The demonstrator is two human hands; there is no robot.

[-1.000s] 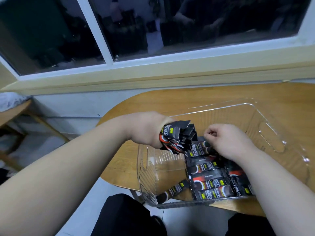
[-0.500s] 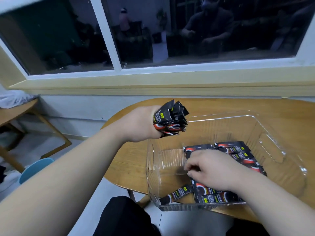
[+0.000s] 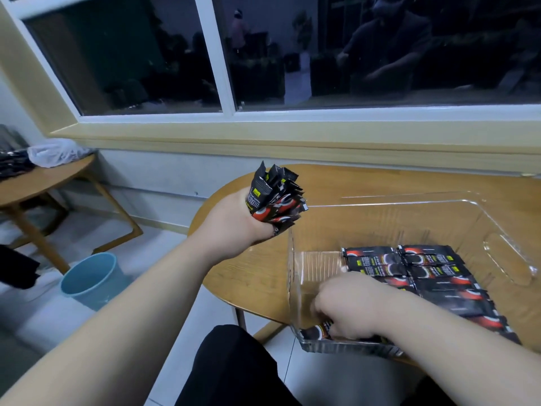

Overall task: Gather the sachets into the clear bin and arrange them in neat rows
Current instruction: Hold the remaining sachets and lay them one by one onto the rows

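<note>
Now your left arm reaches forward and stops just outside the clear bin's far-left corner, wrist bent so the knuckles face you. Your left hand is closed in a fist round a thick bundle of sachets, which stands upright and fans out above the thumb, higher than the bin's rim. Your right arm comes in over the bin's near wall, and your right hand is down inside at the bin's near-left corner, palm down, fingers curled. One loose sachet pokes out from under those fingers against the near wall. The hand is blurred, so you cannot tell whether it pinches that sachet or only presses on it. Two rows of sachets lie flat on the bin's floor, side by side, running from about the bin's middle towards its near wall, where your right forearm covers them. The strip of floor along the bin's left wall is bare. Each sachet is a narrow black stick with a red-and-white swirl, a small yellow-green tag and white lettering too small to read. The bin sits on a round wooden table, its near edge hanging over the table's rim.
</note>
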